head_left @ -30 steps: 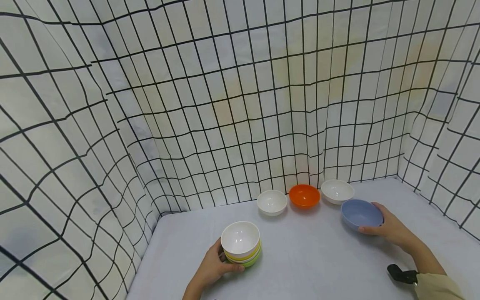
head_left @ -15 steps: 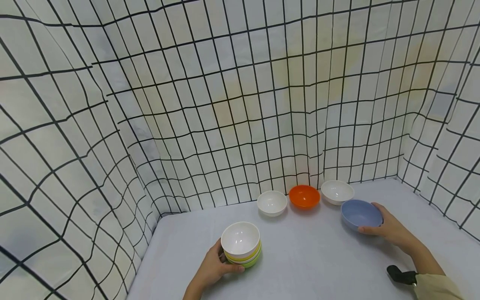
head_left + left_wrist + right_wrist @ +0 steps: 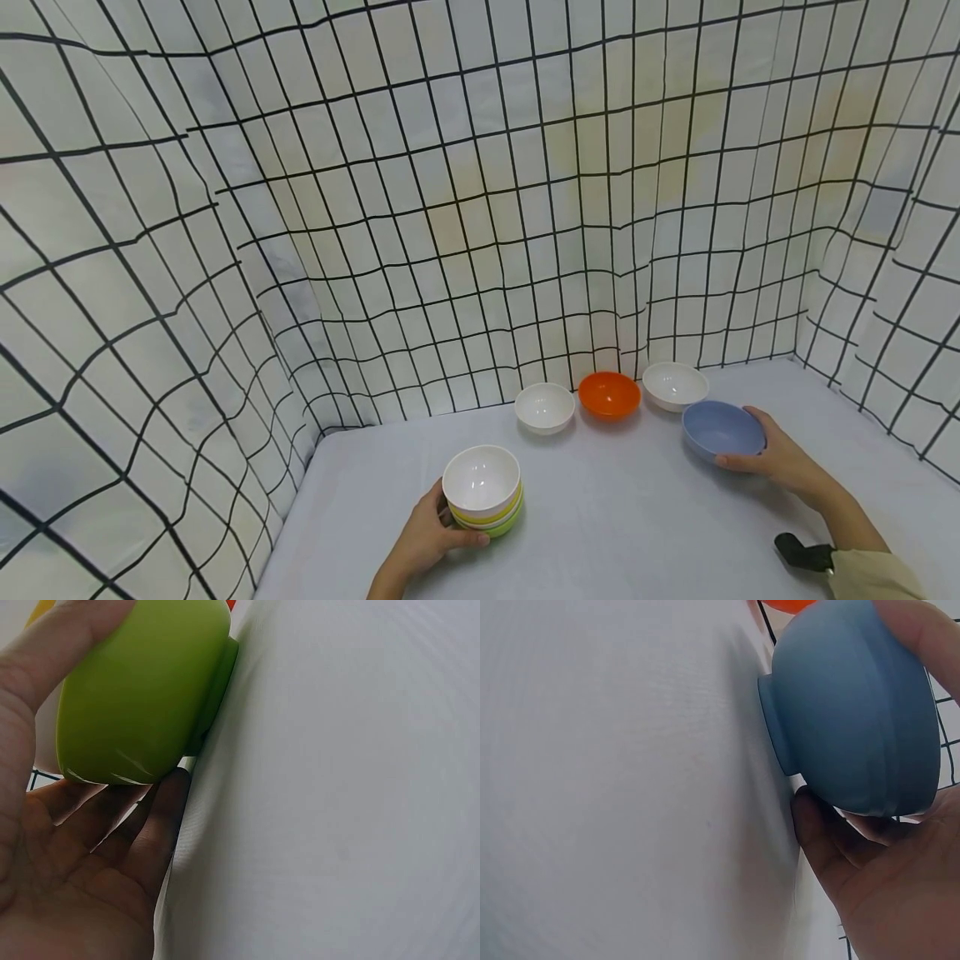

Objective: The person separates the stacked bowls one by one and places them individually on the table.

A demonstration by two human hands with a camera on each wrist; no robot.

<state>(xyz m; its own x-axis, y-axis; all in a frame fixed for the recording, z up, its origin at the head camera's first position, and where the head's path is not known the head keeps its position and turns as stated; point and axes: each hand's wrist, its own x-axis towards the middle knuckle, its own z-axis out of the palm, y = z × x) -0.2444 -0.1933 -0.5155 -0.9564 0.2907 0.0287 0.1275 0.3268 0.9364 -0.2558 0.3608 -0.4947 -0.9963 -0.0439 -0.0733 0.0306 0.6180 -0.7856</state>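
My left hand (image 3: 423, 533) holds a stack of nested bowls from the left, its thumb across the near side. A white bowl (image 3: 481, 481) tops the stack, a yellow rim (image 3: 497, 513) shows beneath it, and a green bowl (image 3: 142, 690) is lowest. The left wrist view shows fingers (image 3: 161, 825) under the green bowl's side, near the cloth. At the right, a blue bowl (image 3: 722, 429) stands upright, gripped by my right hand (image 3: 783, 454) with thumb in front and fingers behind. In the right wrist view its foot (image 3: 778, 727) sits at or just above the cloth; I cannot tell which.
Along the back of the white-covered table (image 3: 600, 517) stand a white bowl (image 3: 544, 408), an orange bowl (image 3: 609, 395) and another white bowl (image 3: 675, 386), just behind the blue one. Grid-patterned cloth walls (image 3: 465, 208) enclose the back and both sides.
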